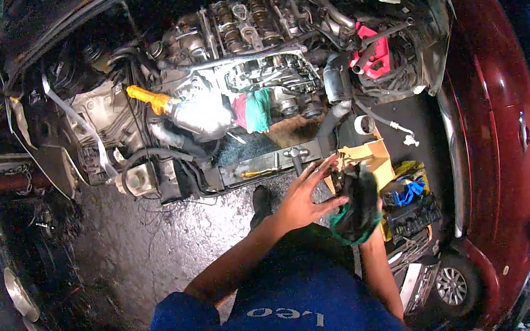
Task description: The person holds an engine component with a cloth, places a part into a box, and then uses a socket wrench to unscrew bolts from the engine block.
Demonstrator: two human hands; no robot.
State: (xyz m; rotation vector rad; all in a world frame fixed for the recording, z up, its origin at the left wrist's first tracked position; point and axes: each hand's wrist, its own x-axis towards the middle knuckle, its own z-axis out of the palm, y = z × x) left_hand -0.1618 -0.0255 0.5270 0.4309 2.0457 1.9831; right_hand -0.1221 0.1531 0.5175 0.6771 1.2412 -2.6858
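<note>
My left hand (302, 199) is stretched out in front of my body, fingers and thumb apart, its fingertips close to a dark, oily-looking part I cannot make out clearly. A dark cloth with a green edge (355, 210) hangs over my right hand (378, 211), which seems to hold it; that hand's fingers are mostly hidden. Just beyond both hands stands an open yellow cardboard box (374, 157). A hammer (296, 154) lies on the car's front crossmember (248, 166), left of the box.
Ahead is an opened engine (256, 72) with a pink and green rag (254, 110) on it. A yellow-handled tool or lamp (150, 100) sits at its left. A white roll (364, 125) stands behind the box. Blue gloves or cloth (410, 193) lie right. A red car (492, 120) borders the right side.
</note>
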